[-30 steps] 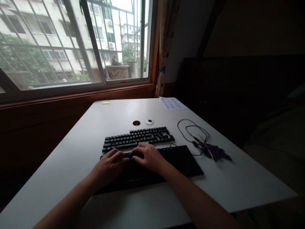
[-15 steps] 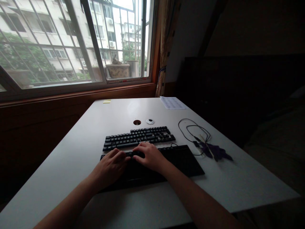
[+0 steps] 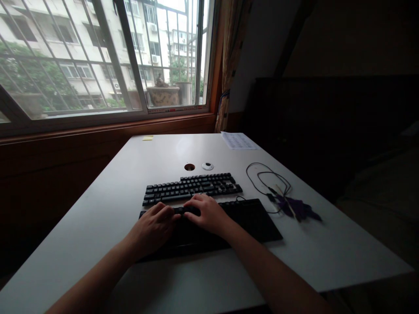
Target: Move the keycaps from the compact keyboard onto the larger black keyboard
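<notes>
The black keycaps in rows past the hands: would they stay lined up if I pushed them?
Probably not: no frame shows around the black keycaps, and the white table shows in gaps among some, so they would likely scatter. Each looks small, so probably light. Their boxy shapes suggest they'd slide rather than roll.

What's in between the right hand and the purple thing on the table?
The head view shows the right part of the black keyboard, then a bit of white table with black cable on it.
</notes>
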The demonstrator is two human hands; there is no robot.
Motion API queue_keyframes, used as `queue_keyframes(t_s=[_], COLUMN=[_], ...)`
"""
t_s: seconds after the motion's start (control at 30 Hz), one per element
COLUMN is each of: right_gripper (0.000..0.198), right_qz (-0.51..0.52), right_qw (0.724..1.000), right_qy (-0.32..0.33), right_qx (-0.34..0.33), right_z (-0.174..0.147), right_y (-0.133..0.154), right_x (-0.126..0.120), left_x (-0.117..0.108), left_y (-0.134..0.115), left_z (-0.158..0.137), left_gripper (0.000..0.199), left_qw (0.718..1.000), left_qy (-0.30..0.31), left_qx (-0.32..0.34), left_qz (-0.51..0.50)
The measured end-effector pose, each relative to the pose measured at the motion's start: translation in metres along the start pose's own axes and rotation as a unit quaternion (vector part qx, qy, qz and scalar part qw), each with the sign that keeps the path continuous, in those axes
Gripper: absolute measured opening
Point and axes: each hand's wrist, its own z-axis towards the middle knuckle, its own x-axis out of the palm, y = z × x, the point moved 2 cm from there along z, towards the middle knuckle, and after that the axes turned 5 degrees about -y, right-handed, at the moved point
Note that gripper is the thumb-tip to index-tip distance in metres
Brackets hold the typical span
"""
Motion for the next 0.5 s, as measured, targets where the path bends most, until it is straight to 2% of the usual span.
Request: queue_keyframes(t_s=[0.37, 0.5], right_gripper=[0.022, 0.024], right_qz=[0.002, 0.004], right_qw=[1.0, 1.0], right_qy=[-0.003, -0.007], right_qx=[-0.003, -0.006], right_z=[-0.0015, -0.0019], right_y=[-0.0004, -0.0012], right_x=[0.0007, 0.0019], left_x=[0.0001, -0.0007], left_y=[-0.0012, 0.0011], left_z=[-0.0011, -0.0014], left_gripper=[0.03, 0.027], left_qw=[0.999, 0.999], left_qy=[0.037, 0.016], left_qx=[-0.016, -0.022], left_qz=[-0.013, -0.029])
